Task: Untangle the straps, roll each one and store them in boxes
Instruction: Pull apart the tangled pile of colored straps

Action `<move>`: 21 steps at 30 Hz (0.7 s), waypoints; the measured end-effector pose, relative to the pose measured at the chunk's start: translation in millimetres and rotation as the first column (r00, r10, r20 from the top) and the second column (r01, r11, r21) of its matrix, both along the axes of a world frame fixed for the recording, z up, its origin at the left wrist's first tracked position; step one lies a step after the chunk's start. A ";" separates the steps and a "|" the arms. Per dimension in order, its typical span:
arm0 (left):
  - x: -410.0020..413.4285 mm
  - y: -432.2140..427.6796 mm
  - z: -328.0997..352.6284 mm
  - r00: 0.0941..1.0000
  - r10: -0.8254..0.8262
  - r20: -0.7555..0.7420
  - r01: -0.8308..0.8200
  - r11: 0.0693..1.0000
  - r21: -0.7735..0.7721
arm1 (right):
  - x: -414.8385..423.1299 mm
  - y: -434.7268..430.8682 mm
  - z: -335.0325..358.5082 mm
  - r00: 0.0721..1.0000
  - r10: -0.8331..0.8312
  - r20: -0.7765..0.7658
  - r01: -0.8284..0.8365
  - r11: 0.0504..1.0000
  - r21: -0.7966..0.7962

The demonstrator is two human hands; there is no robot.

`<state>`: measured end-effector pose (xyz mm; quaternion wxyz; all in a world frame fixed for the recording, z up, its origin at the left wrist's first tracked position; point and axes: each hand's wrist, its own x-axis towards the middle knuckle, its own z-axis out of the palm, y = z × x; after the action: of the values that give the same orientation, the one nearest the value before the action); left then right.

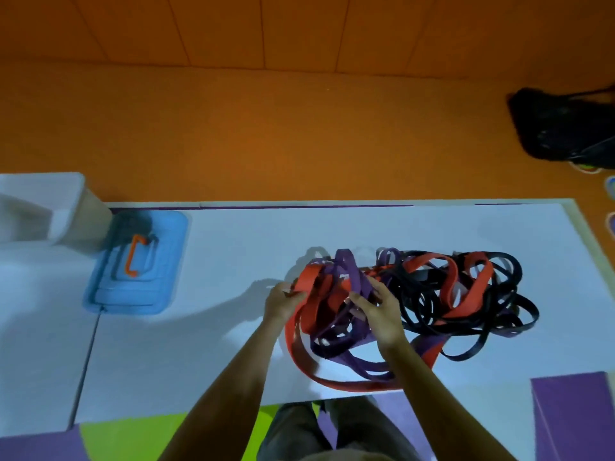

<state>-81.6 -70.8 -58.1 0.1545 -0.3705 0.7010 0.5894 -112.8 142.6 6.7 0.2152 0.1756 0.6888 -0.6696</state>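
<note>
A tangled heap of straps [432, 294] in red, purple and black lies on the white table [233, 261], right of centre. My left hand [283, 302] grips a red strap [307, 277] at the heap's left edge. Just to its right, my right hand [376, 307] has its fingers curled into the purple straps [349, 274] in the pile. A red loop [332, 380] trails toward the table's near edge. The black straps [492, 311] make up most of the heap's right side.
A blue box lid [139, 261] with an orange handle lies at the table's left. A white box [43, 207] stands at the far left corner. A black bag [565, 124] sits on the orange floor at the far right. A purple block [572, 417] is at the near right.
</note>
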 end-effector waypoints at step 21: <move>68.7 -93.8 15.3 0.950 0.311 0.005 -0.311 0.950 -0.041 | -16.3 16.0 -7.8 0.987 -0.143 0.070 0.142 0.990 0.026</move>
<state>-12.9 -164.6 -42.8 0.0564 -0.4826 0.6447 0.5901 -129.1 158.7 -1.1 0.1895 0.2503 0.6732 -0.6695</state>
